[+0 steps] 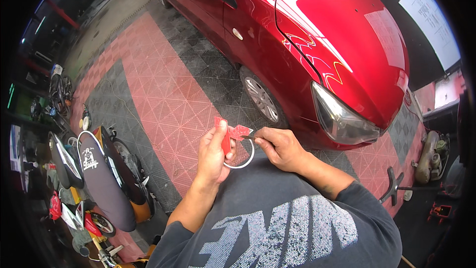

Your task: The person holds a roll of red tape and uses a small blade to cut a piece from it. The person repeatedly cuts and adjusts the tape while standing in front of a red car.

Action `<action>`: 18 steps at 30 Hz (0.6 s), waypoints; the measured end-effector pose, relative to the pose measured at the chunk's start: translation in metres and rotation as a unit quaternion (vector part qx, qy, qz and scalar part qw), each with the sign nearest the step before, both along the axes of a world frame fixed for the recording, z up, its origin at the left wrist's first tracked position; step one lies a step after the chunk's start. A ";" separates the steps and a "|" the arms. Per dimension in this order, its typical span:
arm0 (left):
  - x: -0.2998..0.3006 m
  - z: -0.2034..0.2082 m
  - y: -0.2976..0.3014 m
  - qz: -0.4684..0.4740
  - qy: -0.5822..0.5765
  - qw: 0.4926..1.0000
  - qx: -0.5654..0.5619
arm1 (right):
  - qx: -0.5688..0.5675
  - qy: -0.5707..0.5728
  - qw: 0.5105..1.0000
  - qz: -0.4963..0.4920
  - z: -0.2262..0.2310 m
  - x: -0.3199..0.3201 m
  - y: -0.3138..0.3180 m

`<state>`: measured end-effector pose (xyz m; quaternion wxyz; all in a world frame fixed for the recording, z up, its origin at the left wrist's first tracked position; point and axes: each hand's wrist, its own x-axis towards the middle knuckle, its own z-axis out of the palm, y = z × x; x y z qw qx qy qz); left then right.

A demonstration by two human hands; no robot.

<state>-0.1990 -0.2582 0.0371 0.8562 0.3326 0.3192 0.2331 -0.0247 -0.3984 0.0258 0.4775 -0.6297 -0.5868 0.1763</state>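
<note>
In front of my chest, my left hand (213, 153) is closed around a red object (226, 143) with a flat upright part. A ragged red sheet-like piece (240, 132) sticks out from it to the right; its exact kind I cannot make out. Between my hands curves a thin white cord or tube (253, 153), its lower end running behind my left fingers. My right hand (282, 149) pinches a thin dark tool (247, 137), whose tip reaches the right edge of the ragged red piece. My right fingers hide most of that tool.
A glossy red car (342, 39) stands ahead, its front wheel (261, 98) and headlight (342, 116) closest to me. Parked motorbikes line the left, one with a dark seat (106, 183). At right are a black cross-shaped stand (393, 186) and a tank (427, 159). Red and dark tiles (166, 79) cover the floor.
</note>
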 end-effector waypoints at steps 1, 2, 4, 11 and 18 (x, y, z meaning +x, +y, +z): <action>0.001 0.002 -0.001 0.007 0.008 1.000 0.004 | -0.010 -0.004 1.000 0.004 -0.001 0.001 -0.003; 0.000 0.004 -0.001 0.014 0.017 1.000 0.010 | -0.021 0.023 1.000 0.003 0.000 0.002 -0.005; -0.001 0.001 0.000 0.038 0.027 0.999 0.027 | -0.044 0.077 0.996 0.001 0.003 0.007 -0.011; 0.010 0.008 -0.009 0.091 -0.016 0.996 -0.016 | -0.136 0.443 0.884 -0.059 -0.021 0.001 0.004; 0.018 0.000 -0.018 0.059 -0.096 0.990 -0.086 | -0.136 0.606 0.783 -0.024 -0.014 0.001 0.022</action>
